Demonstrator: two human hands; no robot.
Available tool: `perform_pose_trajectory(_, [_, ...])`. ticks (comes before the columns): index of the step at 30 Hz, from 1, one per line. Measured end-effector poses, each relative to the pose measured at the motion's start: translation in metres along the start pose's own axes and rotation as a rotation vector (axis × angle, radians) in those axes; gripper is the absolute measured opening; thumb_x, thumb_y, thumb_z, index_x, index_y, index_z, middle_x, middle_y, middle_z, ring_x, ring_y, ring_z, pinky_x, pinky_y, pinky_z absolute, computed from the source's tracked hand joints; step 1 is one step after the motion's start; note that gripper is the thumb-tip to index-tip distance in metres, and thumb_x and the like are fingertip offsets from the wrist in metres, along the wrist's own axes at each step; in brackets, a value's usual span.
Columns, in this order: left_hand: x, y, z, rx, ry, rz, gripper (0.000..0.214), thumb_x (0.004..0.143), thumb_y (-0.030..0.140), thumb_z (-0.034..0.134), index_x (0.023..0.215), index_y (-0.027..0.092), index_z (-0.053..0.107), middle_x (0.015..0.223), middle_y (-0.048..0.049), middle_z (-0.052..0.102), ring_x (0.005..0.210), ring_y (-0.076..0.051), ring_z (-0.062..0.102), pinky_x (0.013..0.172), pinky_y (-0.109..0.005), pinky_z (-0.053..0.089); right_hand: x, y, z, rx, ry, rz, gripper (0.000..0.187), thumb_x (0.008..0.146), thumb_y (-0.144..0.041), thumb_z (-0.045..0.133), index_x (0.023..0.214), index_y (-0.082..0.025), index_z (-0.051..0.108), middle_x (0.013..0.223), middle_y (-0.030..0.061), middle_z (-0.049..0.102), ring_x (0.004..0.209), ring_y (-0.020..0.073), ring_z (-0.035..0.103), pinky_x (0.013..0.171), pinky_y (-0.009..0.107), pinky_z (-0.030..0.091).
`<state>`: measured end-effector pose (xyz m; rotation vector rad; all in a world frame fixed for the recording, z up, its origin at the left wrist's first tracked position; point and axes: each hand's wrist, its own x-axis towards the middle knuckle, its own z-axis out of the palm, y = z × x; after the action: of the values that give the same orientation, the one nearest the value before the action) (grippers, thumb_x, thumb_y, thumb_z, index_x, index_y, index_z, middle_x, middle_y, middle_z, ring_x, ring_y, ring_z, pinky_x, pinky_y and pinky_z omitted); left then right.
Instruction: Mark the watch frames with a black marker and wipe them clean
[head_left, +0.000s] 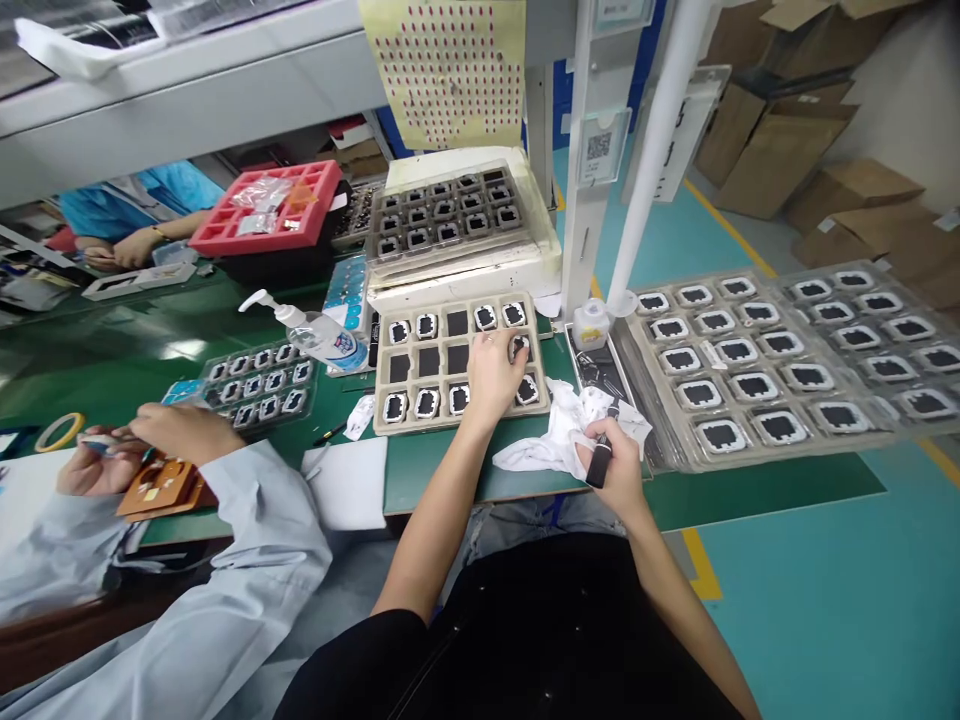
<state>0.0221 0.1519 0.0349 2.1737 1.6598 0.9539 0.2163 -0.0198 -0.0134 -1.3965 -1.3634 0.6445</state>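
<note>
My left hand (493, 375) reaches over a beige compartment tray (384, 385) on the green bench, fingers pinched on a small black square part (519, 346) in its right column. The tray holds several such parts with white rims, and some cells show only black. My right hand (615, 455) is closed round a black pen-like tool (600, 462), resting beside a crumpled white cloth (551, 435).
A large clear tray of similar parts (780, 365) lies to the right, overhanging the bench edge. A stacked tray (450, 215), a red bin (266, 210) and a pump bottle (315, 335) stand behind. A co-worker's sleeve (225, 540) and hands (150, 440) work at the left. White posts (652, 150) rise behind.
</note>
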Motion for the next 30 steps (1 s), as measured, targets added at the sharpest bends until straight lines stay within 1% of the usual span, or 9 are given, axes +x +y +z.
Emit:
perform_pose_trajectory(3, [0.000,0.002,0.002,-0.039,0.015,-0.005,0.029,0.100,0.024,0.073,0.128,0.023,0.080,0.110,-0.0120,0.083,0.125,-0.037,0.068,0.110,-0.049,0.054,0.000,-0.001,0.000,0.003,-0.002,0.002,0.018,0.090,-0.036,0.076,0.087,-0.026,0.062,0.070,-0.0050,0.059,0.062,0.0158,0.052,0.062,0.029,0.041])
perform_pose_trajectory(7, [-0.003,0.001,-0.009,-0.112,0.070,-0.037,0.027,0.098,0.024,0.075,0.125,0.025,0.080,0.099,-0.0058,0.082,0.103,-0.027,0.075,0.098,-0.039,0.060,0.000,0.000,-0.001,0.018,-0.003,0.000,0.018,0.090,-0.036,0.078,0.088,-0.026,0.062,0.072,-0.0050,0.059,0.062,0.0157,0.051,0.062,0.029,0.041])
perform_pose_trajectory(12, [-0.002,-0.039,-0.075,-0.120,0.253,-0.207,0.040,0.101,0.036,0.070,0.137,0.019,0.071,0.107,-0.0062,0.081,0.094,-0.020,0.078,0.088,-0.031,0.063,-0.003,0.005,0.000,0.035,-0.008,-0.004,0.018,0.089,-0.033,0.079,0.091,-0.026,0.063,0.075,-0.0045,0.060,0.066,0.0162,0.054,0.064,0.028,0.042])
perform_pose_trajectory(15, [0.000,-0.080,-0.119,-0.034,0.326,-0.356,0.040,0.089,0.031,0.075,0.126,0.016,0.076,0.097,-0.0055,0.078,0.090,-0.022,0.077,0.089,-0.034,0.063,-0.002,0.007,0.002,0.044,-0.012,-0.006,0.016,0.089,-0.032,0.078,0.091,-0.026,0.063,0.075,-0.0047,0.060,0.066,0.0161,0.054,0.065,0.028,0.042])
perform_pose_trajectory(17, [-0.002,-0.103,-0.136,0.040,0.330,-0.431,0.039,0.080,0.032,0.081,0.115,0.015,0.080,0.088,-0.0044,0.075,0.084,-0.025,0.075,0.093,-0.040,0.062,-0.001,0.007,0.002,0.050,-0.013,-0.004,0.017,0.089,-0.032,0.079,0.091,-0.026,0.062,0.073,-0.0053,0.058,0.064,0.0157,0.052,0.064,0.028,0.041])
perform_pose_trajectory(20, [-0.009,-0.123,-0.139,0.125,0.297,-0.476,0.036,0.075,0.033,0.083,0.107,0.017,0.082,0.089,-0.0050,0.074,0.081,-0.027,0.074,0.096,-0.044,0.061,-0.001,0.006,0.003,0.063,-0.015,-0.003,0.019,0.089,-0.032,0.080,0.090,-0.026,0.062,0.071,-0.0060,0.057,0.062,0.0150,0.049,0.062,0.029,0.039])
perform_pose_trajectory(24, [-0.015,-0.129,-0.130,0.204,0.292,-0.473,0.042,0.076,0.036,0.082,0.115,0.020,0.079,0.095,-0.0046,0.075,0.086,-0.029,0.074,0.100,-0.044,0.059,-0.001,0.003,0.003,0.086,-0.029,-0.013,0.018,0.090,-0.031,0.078,0.090,-0.026,0.061,0.072,-0.0058,0.057,0.062,0.0147,0.049,0.063,0.028,0.038])
perform_pose_trajectory(27, [-0.021,-0.123,-0.135,0.243,0.302,-0.467,0.036,0.079,0.036,0.082,0.111,0.021,0.074,0.093,-0.0045,0.075,0.091,-0.031,0.076,0.101,-0.046,0.059,-0.001,0.002,0.005,0.104,-0.038,-0.015,0.016,0.093,-0.031,0.075,0.092,-0.026,0.060,0.074,-0.0051,0.058,0.064,0.0149,0.050,0.064,0.028,0.038])
perform_pose_trajectory(30, [-0.025,-0.101,-0.141,0.258,0.248,-0.423,0.014,0.087,0.034,0.078,0.089,0.022,0.071,0.091,-0.0073,0.074,0.101,-0.037,0.075,0.105,-0.054,0.058,-0.001,0.000,0.009,0.122,-0.038,-0.014,0.015,0.093,-0.032,0.074,0.093,-0.026,0.060,0.075,-0.0046,0.058,0.065,0.0153,0.051,0.065,0.028,0.039])
